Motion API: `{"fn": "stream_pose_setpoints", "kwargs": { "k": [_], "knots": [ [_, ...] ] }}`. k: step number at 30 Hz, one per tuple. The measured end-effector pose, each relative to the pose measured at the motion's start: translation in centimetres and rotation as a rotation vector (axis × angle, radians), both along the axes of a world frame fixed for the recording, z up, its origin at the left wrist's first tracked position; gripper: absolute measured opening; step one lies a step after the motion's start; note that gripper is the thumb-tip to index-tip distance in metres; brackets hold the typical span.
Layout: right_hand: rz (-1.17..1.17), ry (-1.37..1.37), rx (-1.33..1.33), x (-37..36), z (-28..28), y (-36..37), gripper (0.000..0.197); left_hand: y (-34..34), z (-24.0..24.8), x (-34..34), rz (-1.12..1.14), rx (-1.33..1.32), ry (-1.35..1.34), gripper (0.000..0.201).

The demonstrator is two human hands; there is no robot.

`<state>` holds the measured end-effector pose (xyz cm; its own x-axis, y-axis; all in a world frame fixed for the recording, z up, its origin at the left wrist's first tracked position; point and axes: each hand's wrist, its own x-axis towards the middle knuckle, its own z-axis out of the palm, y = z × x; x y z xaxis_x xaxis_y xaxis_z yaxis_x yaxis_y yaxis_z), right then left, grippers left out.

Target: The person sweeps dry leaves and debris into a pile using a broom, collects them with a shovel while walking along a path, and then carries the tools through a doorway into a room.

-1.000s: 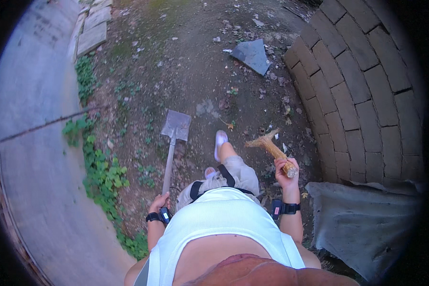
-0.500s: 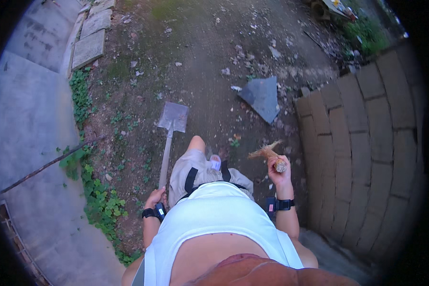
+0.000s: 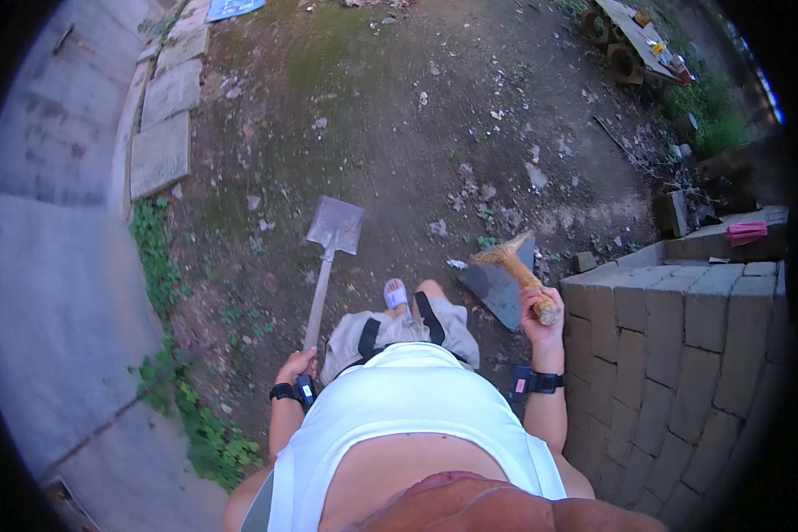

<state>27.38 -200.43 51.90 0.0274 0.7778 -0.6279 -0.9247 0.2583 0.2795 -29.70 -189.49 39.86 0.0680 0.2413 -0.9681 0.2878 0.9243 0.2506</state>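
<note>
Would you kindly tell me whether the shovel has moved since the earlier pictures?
Yes, the shovel in the left hand has moved forward: its blade, earlier farther back than the grey slab on the ground, is now ahead of it.

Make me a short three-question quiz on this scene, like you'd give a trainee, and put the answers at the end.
1. Multiple choice: what does the left hand hold?
A) a bucket
B) a shovel
C) a garden hose

2. True or false: the right hand grips a straw-coloured bundle with a ragged far end.

3. Fill in the blank: the block wall stands on the person's ____ side.

Key: 1. B, with its blade at the end away from the hand. 2. True. 3. Right.
</note>
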Motion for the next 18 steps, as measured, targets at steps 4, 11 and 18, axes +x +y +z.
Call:
{"fn": "stream_pose_setpoints", "kwargs": {
  "k": [4,11,18],
  "knots": [
    [-0.040,0.009,-0.019,3.8,0.8,11.0,0.031,14.4,0.7,5.2,0.049,-0.036,0.005,0.028],
    [0.027,-0.018,-0.087,12.7,-3.4,34.4,0.023,37.6,-1.6,15.8,-0.056,0.046,0.037,0.031],
    [0.164,-0.140,-0.038,23.5,-1.8,61.4,0.020,58.8,1.1,25.2,0.027,0.009,-0.035,0.029]
  ]
}}
